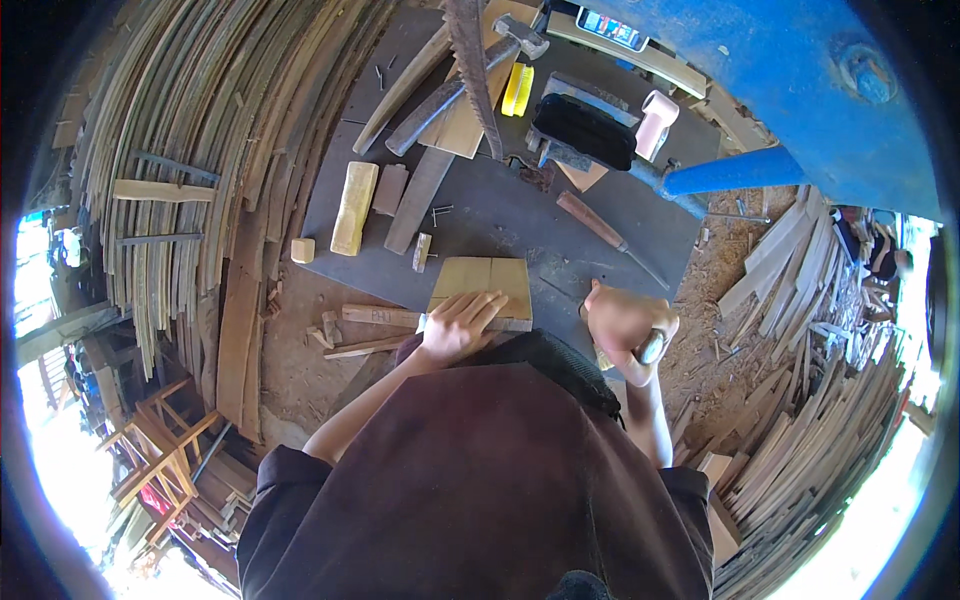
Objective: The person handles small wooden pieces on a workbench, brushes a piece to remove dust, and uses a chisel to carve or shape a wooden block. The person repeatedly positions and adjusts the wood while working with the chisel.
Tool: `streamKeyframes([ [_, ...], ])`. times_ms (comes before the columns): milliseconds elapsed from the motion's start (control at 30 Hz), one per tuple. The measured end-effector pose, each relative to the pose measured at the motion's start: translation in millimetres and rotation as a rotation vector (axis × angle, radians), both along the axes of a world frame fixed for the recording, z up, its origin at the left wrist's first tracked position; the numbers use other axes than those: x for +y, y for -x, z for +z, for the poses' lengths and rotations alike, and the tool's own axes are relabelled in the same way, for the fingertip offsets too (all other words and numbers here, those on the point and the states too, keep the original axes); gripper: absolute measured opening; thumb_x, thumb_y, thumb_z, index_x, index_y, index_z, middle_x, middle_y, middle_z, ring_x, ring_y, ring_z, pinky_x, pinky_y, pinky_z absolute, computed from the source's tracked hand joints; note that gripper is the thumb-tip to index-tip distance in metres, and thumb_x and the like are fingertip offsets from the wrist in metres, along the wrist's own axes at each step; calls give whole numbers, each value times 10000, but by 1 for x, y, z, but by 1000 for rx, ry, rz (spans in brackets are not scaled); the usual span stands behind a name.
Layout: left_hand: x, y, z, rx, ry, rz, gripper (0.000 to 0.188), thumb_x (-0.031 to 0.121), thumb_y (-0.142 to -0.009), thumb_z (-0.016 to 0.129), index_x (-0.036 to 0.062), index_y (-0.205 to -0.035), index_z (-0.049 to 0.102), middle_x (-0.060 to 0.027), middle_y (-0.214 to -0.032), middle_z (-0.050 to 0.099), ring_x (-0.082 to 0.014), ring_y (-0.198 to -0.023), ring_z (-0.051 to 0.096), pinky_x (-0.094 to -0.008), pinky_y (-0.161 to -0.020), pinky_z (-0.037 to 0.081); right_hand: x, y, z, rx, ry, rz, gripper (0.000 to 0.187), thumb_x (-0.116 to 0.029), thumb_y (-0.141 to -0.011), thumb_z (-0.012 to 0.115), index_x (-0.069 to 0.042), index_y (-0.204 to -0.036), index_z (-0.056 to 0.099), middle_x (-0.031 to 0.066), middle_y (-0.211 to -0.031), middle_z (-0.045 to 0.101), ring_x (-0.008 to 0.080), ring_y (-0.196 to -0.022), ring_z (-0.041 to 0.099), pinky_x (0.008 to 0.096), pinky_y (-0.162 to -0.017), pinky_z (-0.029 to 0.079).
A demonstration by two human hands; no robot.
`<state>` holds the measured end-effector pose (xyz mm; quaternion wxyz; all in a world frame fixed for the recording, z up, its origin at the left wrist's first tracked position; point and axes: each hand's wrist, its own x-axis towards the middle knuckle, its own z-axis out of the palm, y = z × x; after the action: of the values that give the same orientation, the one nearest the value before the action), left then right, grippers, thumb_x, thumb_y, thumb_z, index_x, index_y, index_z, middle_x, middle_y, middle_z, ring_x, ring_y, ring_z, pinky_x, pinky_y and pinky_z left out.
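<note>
Palm down, my left hand (465,325) lies on a light wooden board (485,275) at the table's near edge, its fingers stretched out. To the right, my right hand (628,325) makes a fist round a handle (652,348) whose rounded end shows beside it. The rest of that tool is hidden by the hand. A pointed tool with a wooden handle (590,215), perhaps a file, rests on the dark table (480,225) beyond my right hand. Left of the board lie a small wood piece (422,252) and a yellowish wooden block (353,208).
A hammer (430,115), a toothed saw blade (470,70), a yellow object (517,90) and a black case (584,131) crowd the table's far part. A phone (612,29) sits behind them. Blue machinery (740,170) juts in from the right. Stacked wood strips (200,110) line the left.
</note>
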<state>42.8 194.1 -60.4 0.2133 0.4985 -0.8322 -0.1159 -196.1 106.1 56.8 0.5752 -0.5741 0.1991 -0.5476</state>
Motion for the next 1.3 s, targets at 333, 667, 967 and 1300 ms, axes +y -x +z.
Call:
streamKeyframes([
  [333,2,1,0,0,9,8,667,241,-581,795,107,-1213,630,-4,-1195,657,-154,-1018,658,-290,-837,533,1,-1,-19,37,-86,-22,204,103,-693,576,-40,-581,482,93,-576,572,182,-508,521,376,-580,442],
  [667,3,2,-2,-12,4,7,686,253,-562,799,109,-1211,631,1,-1185,660,-160,-1022,654,-294,-850,530,11,-3,-24,34,-91,22,191,106,-683,577,-34,-584,494,88,-574,571,186,-487,505,379,-567,434],
  [967,4,2,-4,-10,21,-16,718,253,-542,797,102,-1223,626,-8,-1205,653,-168,-1022,652,-296,-865,530,22,-8,1,29,21,33,203,69,-686,580,-65,-590,462,66,-531,537,174,-435,473,370,-515,394],
  [1300,3,0,0,-7,-18,-12,701,207,-559,796,102,-1229,620,-15,-1216,649,-177,-1018,656,-306,-867,531,30,-4,8,24,26,44,170,32,-658,586,-66,-598,460,66,-536,549,186,-425,469,361,-498,391],
])
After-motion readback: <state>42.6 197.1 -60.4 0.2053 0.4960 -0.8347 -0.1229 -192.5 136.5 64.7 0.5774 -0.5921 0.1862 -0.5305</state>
